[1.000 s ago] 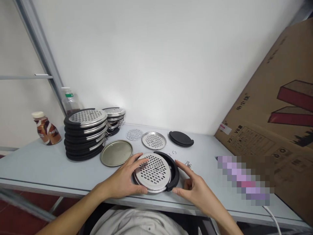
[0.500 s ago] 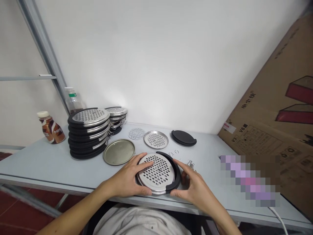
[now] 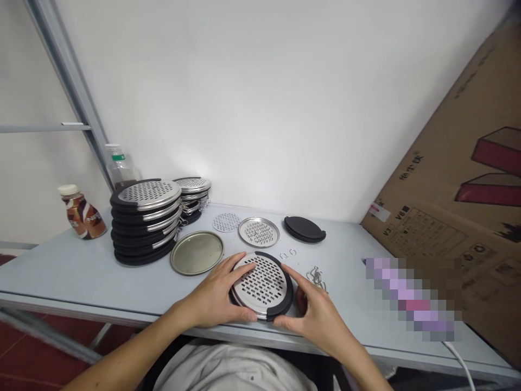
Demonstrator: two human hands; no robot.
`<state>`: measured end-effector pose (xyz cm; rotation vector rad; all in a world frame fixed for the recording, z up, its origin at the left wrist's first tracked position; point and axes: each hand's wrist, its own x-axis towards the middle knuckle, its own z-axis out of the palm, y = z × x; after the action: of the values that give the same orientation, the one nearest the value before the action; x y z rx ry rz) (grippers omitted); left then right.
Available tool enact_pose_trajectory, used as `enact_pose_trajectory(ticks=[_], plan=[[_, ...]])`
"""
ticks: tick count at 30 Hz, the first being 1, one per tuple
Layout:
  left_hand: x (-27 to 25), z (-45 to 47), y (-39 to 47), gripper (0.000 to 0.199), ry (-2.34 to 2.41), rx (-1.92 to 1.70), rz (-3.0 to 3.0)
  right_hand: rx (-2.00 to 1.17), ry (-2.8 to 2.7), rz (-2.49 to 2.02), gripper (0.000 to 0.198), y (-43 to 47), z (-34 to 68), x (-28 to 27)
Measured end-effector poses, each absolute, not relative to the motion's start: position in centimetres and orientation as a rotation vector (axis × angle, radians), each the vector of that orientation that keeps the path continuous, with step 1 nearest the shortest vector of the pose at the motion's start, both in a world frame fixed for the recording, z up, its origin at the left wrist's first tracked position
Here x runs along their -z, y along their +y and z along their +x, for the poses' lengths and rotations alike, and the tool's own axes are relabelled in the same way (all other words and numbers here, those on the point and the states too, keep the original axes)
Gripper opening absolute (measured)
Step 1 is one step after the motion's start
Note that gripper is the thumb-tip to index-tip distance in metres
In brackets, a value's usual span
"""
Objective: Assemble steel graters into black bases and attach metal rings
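A round slotted metal disc [image 3: 264, 278] lies at the table's front edge, a black crescent-shaped rim [image 3: 287, 293] fitted close along its right side. My left hand [image 3: 222, 290] grips the disc from the left, with the index finger resting over the slots and the thumb at the near edge. Curved around the black rim, my right hand [image 3: 313, 304] presses with thumb and index finger against it. Behind my left hand lies a plain shallow metal lid [image 3: 197, 253]. A small heap of metal clasps [image 3: 316, 276] sits just beyond my right hand.
A tall stack of similar discs [image 3: 146, 217] stands at left, a second stack [image 3: 194, 187] behind it. Further back are a thin perforated plate [image 3: 226, 222], a rimmed grater-like disc [image 3: 259, 232] and a black round piece [image 3: 304, 228]. Bottles and a large carton [image 3: 448, 217] flank them.
The black rim has slid left onto the disc, so the dark gap between them has closed. My right hand has moved left with it; my left hand has hardly shifted.
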<state>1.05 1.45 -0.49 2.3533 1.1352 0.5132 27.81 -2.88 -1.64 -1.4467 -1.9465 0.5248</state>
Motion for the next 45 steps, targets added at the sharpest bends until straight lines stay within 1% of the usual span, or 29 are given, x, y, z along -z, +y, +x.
enact_pose_trajectory(ticks=[10,14,16,19,24,27,30,32,35,37,38,42,45], plan=[[0.1,0.7,1.4,0.100,1.103,-0.569,2.253,-0.552,-1.978,-1.394,0.082,-3.1,28.6,1.8],[0.1,0.6,1.4,0.102,1.090,-0.606,2.210,-0.381,-2.062,-1.381,0.082,-3.2,28.6,1.9],[0.1,0.7,1.4,0.099,1.103,-0.644,2.188,-0.266,-2.096,-1.357,0.074,-3.1,28.4,2.0],[-0.1,0.9,1.4,0.102,1.104,-0.709,2.202,-0.130,-2.123,-1.285,0.064,-3.0,28.2,2.2],[-0.3,0.7,1.4,0.104,1.089,-0.865,2.148,-0.074,-2.099,-1.219,0.056,-3.0,28.4,2.2],[-0.1,0.5,1.3,0.098,1.044,-0.975,2.004,-0.152,-2.046,-1.198,0.045,-3.2,28.5,2.2],[0.3,0.5,1.2,0.081,1.021,-1.053,1.918,-0.346,-1.887,-1.249,0.031,-3.4,28.2,2.3],[0.5,0.6,1.3,0.071,0.988,-1.094,1.891,-0.498,-1.744,-1.293,0.027,-3.5,27.9,2.3],[0.7,0.8,1.6,0.057,0.939,-1.115,1.837,-0.724,-1.632,-1.308,0.030,-3.3,27.3,2.2],[0.6,0.9,1.7,0.052,0.942,-1.095,1.820,-0.826,-1.580,-1.318,0.030,-3.0,27.1,2.2],[0.5,0.9,1.8,0.051,0.951,-1.079,1.823,-0.853,-1.541,-1.324,0.032,-2.8,27.1,2.3],[0.3,0.8,1.8,0.046,1.029,-1.018,1.861,-0.879,-1.438,-1.329,0.054,-2.1,27.3,2.9],[0.3,0.8,1.9,0.038,1.093,-0.991,1.933,-0.875,-1.464,-1.359,0.055,-1.9,27.5,3.0]])
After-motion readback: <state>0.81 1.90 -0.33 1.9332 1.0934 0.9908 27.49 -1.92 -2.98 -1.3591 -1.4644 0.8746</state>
